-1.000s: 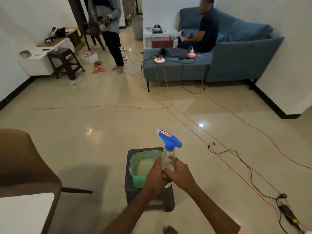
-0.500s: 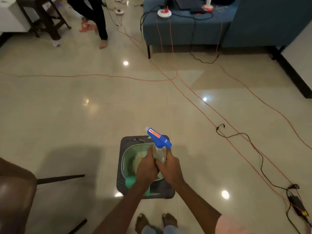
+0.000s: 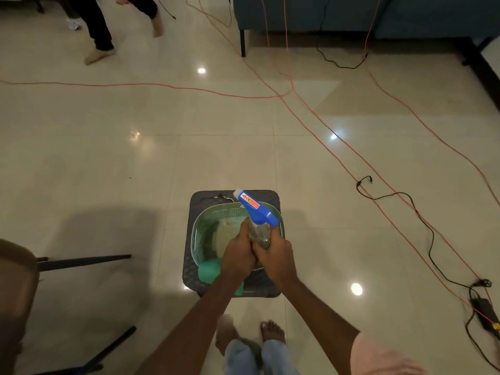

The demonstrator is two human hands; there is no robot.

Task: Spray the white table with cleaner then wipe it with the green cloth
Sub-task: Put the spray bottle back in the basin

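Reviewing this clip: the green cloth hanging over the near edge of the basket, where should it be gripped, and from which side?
Probably the bunched fold of the green cloth draped over the basket rim's near-left corner. Come from above and the near-left, pinching with the fingers. That lump stands proud of the rim, while both hands, left hand and right hand, hold the spray bottle just right of it.

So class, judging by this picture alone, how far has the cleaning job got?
Done: nothing on the table, which is out of view. In hand: both the left hand and right hand grip the spray bottle above the basket. Left: spraying and wiping; the green cloth hangs over the basket's edge.
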